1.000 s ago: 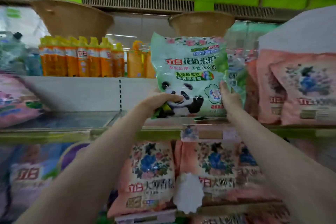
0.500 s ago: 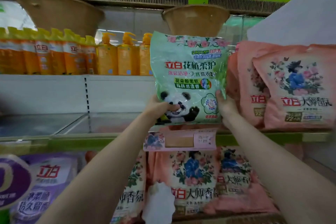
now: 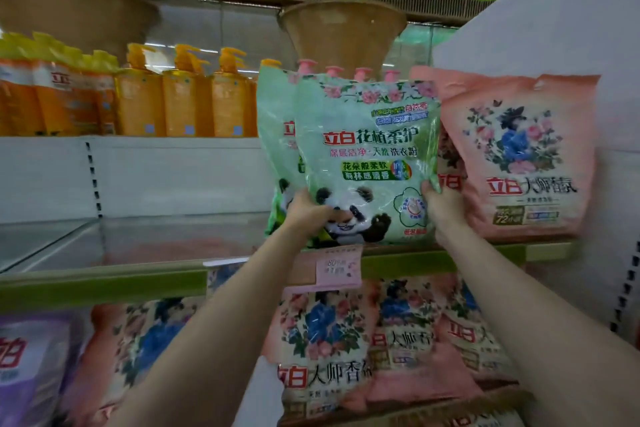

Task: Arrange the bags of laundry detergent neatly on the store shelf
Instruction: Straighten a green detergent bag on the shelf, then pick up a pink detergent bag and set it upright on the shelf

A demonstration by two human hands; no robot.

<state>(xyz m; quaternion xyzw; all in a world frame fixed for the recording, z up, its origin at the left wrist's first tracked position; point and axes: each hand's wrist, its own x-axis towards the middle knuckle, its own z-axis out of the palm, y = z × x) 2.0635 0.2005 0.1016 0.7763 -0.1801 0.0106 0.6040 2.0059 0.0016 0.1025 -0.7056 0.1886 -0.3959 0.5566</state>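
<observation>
Both hands on green panda bag [image 3: 367,156], upright, bottom edge at the shelf [image 3: 104,282] front lip, frame centre. Left hand [image 3: 308,215] grips its lower-left corner, fingers curled round the edge, thumb on the panda print. Right hand [image 3: 441,210] holds the lower-right edge; fingers go behind the bag, curl not visible. Second green bag [image 3: 277,149] directly behind, offset toward 9 o'clock. Pink floral bag [image 3: 519,156] touching at 3 o'clock. Orange pump bottles [image 3: 180,104] at 9 o'clock, well apart.
</observation>
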